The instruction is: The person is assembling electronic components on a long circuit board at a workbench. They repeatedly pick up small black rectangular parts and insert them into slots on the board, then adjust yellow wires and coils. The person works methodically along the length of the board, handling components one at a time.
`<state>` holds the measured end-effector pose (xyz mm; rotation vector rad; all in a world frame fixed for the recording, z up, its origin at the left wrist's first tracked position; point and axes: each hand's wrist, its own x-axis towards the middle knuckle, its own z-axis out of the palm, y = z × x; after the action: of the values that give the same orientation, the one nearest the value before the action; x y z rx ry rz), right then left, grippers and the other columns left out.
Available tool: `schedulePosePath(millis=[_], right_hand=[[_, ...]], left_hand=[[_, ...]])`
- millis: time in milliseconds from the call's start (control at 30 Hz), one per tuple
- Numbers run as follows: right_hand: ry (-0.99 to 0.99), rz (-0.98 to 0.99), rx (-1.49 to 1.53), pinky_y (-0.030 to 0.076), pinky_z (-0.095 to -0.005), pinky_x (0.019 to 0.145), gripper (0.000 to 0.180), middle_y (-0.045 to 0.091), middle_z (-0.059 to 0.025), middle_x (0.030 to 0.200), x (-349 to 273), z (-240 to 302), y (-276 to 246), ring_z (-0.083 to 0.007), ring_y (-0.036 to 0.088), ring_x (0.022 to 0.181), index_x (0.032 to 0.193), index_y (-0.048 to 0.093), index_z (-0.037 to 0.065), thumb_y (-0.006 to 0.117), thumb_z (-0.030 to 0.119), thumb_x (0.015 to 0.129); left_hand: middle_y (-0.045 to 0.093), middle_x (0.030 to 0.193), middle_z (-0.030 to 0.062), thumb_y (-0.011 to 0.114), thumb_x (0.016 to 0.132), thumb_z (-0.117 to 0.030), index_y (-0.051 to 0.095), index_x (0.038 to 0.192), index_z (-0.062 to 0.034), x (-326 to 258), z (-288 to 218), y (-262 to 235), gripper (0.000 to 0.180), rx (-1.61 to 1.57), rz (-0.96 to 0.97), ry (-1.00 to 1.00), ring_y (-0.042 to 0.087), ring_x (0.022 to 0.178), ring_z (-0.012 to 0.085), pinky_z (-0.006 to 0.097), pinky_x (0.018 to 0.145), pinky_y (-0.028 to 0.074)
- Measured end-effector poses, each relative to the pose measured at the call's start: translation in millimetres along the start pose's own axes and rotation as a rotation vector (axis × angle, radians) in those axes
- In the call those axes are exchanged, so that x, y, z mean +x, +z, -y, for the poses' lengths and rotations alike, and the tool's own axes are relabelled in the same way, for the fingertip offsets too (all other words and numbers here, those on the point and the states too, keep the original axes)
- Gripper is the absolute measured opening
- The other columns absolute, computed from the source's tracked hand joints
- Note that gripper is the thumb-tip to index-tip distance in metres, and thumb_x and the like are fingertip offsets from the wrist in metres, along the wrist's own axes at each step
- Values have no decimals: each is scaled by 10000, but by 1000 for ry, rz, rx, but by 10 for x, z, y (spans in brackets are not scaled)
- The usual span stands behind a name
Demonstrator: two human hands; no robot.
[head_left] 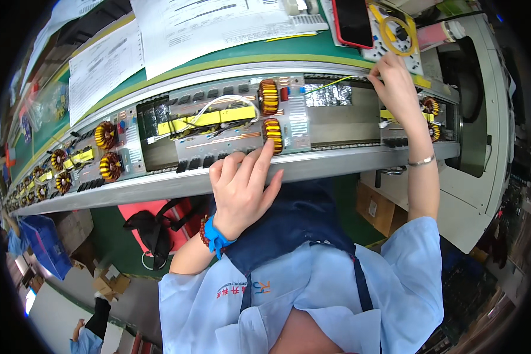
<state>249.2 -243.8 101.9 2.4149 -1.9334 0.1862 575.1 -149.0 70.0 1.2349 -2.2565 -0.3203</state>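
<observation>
A circuit board (233,133) lies in a grey carrier on the conveyor line (336,159) in front of me. It carries a yellow transformer (212,117) and two copper-wound ring coils, one upper (268,96) and one lower (272,135). My left hand (242,189), with a blue wrist strap, holds nothing; its index fingertip touches the lower coil. My right hand (395,82), wearing a thin bracelet, reaches to the far rail. Its fingertips pinch the end of a thin yellow-green wire (336,84) that runs back toward the board.
More boards with ring coils sit along the line to the left (109,153) and right (430,106). Paper sheets (106,65), a red-cased phone (353,22) and a yellow tape ring (398,26) lie beyond. A blue bin (41,242), black bag (156,227) and cardboard box (374,206) sit below.
</observation>
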Motion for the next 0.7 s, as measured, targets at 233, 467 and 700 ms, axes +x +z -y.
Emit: schedulePosePath(millis=[233,467,700], right_hand=[[150,-16,453,400,-324,834,120,509,-79,911,-406,1026,-64,-242,489,905,833,613,26,695,87,772],[379,-49,611,368,-369,865,139,528,-75,942,-447,1199,499,-272,472,944,808,665,75,722,196,770],[467,-119,520,414,-332,788,378,578,-69,902,-448,1140,513,-206,530,898,1061,571,19,734,231,794]], left_hand=[[667,1021,43,702,702,-80,638,1111,-56,-69,93,-54,415,-112,-92,6,545,851,210,336,809,348],[676,1063,37,678,685,-23,651,1029,-60,-71,100,-119,347,-126,-102,20,553,854,207,329,803,353],[683,1039,41,651,672,36,657,1000,-55,-138,215,-193,340,-113,-153,-15,549,848,212,324,814,370]])
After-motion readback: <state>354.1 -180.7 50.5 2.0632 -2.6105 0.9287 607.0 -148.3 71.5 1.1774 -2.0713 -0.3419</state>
